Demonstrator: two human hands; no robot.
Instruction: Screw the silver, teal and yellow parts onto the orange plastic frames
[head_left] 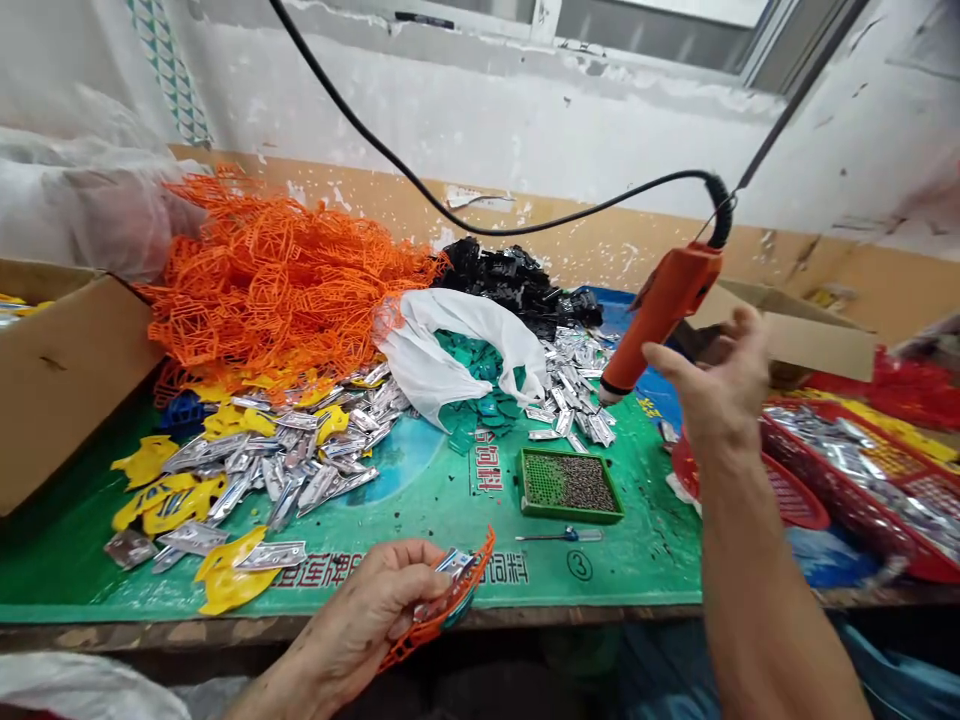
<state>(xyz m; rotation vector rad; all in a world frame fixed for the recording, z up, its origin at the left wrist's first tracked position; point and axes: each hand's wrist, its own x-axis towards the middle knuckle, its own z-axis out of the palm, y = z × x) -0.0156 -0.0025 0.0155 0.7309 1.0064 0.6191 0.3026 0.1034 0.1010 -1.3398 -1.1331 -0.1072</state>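
My left hand [382,610] grips an orange plastic part [442,620] with a silvery metal plate [456,562] and a bit of teal plastic against it, over the table's front edge. On the right, my right hand [724,385] is raised with its fingers apart, holding nothing. Its thumb is close to an orange electric screwdriver [664,315], which hangs tilted from a cord with its tip down; whether they touch I cannot tell. Beneath it sits a green tray of small screws [574,482]. A small hand screwdriver [562,535] lies in front of the tray.
Orange plastic parts [277,270] are heaped at the back left, by a cardboard box [67,370]. Metal plates [255,465] and yellow pieces [180,500] cover the left side. A white bag [420,345] holds green pieces [476,365]. Red baskets [795,490] stand right. A black cable [480,228] loops overhead.
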